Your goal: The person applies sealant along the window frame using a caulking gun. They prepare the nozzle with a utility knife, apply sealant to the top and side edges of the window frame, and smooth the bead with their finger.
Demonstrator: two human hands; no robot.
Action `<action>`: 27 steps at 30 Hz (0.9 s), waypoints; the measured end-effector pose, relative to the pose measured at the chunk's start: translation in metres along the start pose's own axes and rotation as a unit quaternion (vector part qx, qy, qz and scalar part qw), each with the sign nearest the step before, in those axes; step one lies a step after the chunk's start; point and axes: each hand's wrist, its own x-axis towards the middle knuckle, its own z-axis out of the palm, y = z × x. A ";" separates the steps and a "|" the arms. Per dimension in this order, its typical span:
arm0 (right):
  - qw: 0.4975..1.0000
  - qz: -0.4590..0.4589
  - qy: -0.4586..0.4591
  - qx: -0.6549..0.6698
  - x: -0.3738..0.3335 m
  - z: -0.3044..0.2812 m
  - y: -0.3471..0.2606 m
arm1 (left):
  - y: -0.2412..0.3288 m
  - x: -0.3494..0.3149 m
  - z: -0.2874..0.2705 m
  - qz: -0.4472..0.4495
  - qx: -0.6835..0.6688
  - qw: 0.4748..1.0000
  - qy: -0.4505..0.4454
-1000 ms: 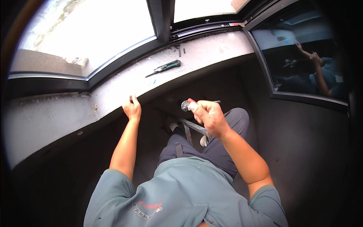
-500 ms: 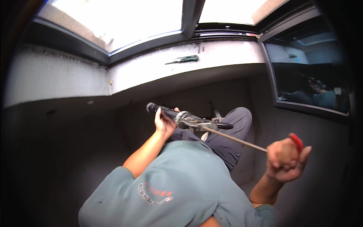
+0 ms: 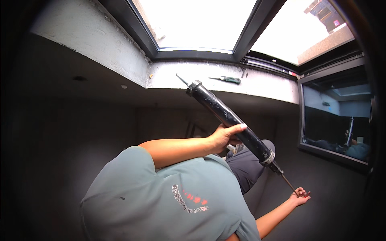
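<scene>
a long black caulking gun (image 3: pixel 227 116) is held slanted, its thin nozzle (image 3: pixel 181 79) raised toward the upper left and its plunger rod (image 3: pixel 288 184) trailing down to the lower right. the left hand (image 3: pixel 224 136) is wrapped around the middle of the black barrel, the fingers curled under it and the thumb laid along its upper side, so the barrel is gripped just below its midpoint. the right hand (image 3: pixel 299 197) is found at the far lower end of the rod, its fingers loosely closed about the rod's tip; how firmly the tip is pinched cannot be told, as the hand is small and dim there. beyond the nozzle, well past the fingers of the left hand, a pale concrete window sill (image 3: pixel 261 84) is seen under a dark-framed window (image 3: pixel 241 44). on that sill, up and to the right of the nozzle and well apart from both hands, a green-handled screwdriver (image 3: pixel 228 79) is laid flat. a grey-green shirt (image 3: pixel 161 197) is worn, seen below the left forearm.
</scene>
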 end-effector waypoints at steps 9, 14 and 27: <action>0.991 0.107 -0.077 -0.016 -0.067 0.024 0.069 | 0.014 -0.011 0.022 0.003 0.049 0.999 -0.008; 0.906 0.051 -0.388 -0.165 -0.123 0.031 0.096 | 0.017 -0.009 0.024 0.014 0.021 0.998 -0.049; 0.796 -0.154 -0.496 -0.312 -0.188 0.020 0.087 | 0.031 -0.003 0.061 -0.091 0.055 0.990 -0.096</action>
